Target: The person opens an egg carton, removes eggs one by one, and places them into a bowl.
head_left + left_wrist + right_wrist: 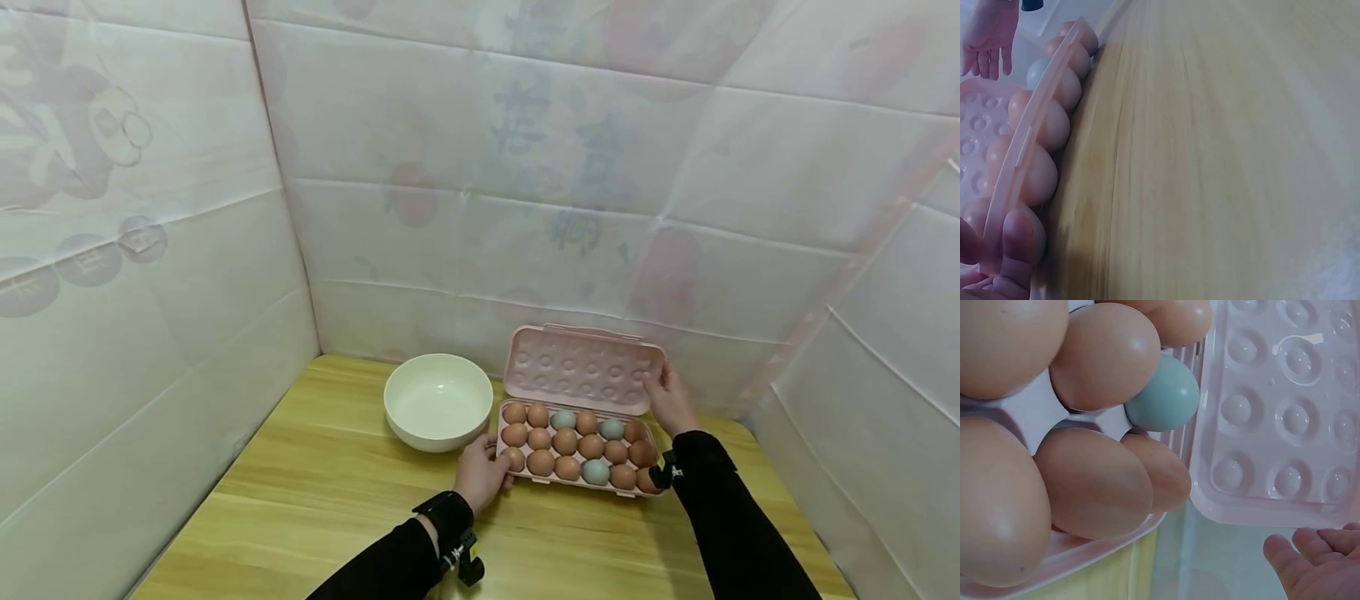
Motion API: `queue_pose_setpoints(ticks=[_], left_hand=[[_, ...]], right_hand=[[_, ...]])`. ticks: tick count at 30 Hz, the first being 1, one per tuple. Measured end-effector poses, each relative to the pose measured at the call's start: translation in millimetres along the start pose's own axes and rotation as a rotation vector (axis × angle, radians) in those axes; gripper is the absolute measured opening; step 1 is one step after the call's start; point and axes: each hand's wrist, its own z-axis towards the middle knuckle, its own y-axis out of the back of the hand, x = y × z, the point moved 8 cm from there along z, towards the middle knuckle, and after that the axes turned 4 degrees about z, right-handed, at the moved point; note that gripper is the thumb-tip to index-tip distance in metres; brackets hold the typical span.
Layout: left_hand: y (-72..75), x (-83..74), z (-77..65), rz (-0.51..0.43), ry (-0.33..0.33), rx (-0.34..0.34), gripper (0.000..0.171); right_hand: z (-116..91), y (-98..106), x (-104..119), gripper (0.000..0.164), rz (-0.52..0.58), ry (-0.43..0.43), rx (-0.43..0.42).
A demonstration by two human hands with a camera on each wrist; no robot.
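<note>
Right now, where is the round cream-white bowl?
In the head view, the round cream-white bowl sits on the yellow wood-grain table, just left of the open pink plastic egg carton, beyond the left hand.

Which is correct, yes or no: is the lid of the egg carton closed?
No: the pink lid stands open behind the rows of eggs, which lie uncovered.

Egg box lid (pixel 1266 394) looks like smooth pink plastic, pretty shiny with moulded dimples. Eggs (pixel 1107 356) have smooth shells, soft sheen. Bowl (pixel 438 404) is glossy, can't tell if plastic or ceramic. Tabletop's (pixel 315 467) smooth wood-grain, slight shine. Sleeves (pixel 731 517) are matt black cloth, wall sheeting (pixel 450 150) creased.
</note>
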Motion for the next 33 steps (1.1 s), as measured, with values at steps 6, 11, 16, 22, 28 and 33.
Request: queue_pose_setpoints(ticks=[6, 11, 16, 22, 28, 33], left_hand=[[0.4, 1.5, 2.6, 0.001, 0.001, 0.006, 0.050], [0.4, 3.9, 5.1, 0.004, 0.003, 0.003, 0.051], [0.1, 2.7, 2.8, 0.011, 0.007, 0.009, 0.052], [0.2, 3.3, 1.1, 0.013, 0.010, 0.001, 0.051], [-0.5, 6.3, 3.0, 0.014, 0.018, -0.004, 0.050], [-0.2, 6.5, 3.4, 0.009, 0.009, -0.003, 0.050]], right_hand=[[2.0, 2.8, -6.2, 0.074, 0.106, -0.060, 0.035], [0.9, 4.9, -13.6, 0.075, 0.061, -0.110, 0.048], [0.9, 1.8, -22.0, 0.075, 0.016, -0.148, 0.081], [6.0, -1.6, -26.9, 0.076, 0.004, -0.149, 0.089], [7.0, -4.7, -32.2, 0.075, -0.035, -0.151, 0.100], [6.4, -7.6, -31.7, 0.076, -0.054, -0.156, 0.120]])
